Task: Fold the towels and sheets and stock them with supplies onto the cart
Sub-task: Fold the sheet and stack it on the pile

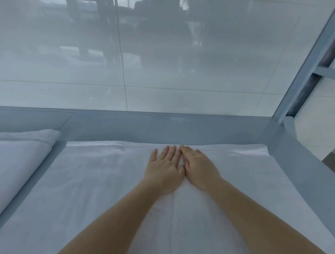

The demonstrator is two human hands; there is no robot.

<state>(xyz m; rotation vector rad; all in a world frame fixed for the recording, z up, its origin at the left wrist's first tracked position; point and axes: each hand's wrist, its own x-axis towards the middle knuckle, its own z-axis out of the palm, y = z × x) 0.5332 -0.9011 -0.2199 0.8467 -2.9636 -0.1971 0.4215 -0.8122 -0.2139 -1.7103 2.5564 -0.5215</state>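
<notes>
A white sheet (92, 186) lies spread flat over a grey table (162, 125), its far edge running parallel to the table's back. My left hand (165, 169) and my right hand (199, 168) rest palm down on the sheet near that far edge. They lie side by side with fingers extended and the inner edges touching. Neither hand grips the cloth. Both forearms reach in from the bottom of the view.
A second folded white linen (18, 162) lies at the left on the same table. Glossy pale wall tiles (160, 60) rise behind the table. A grey metal frame post (308, 61) slants up at the right, with floor visible beyond it.
</notes>
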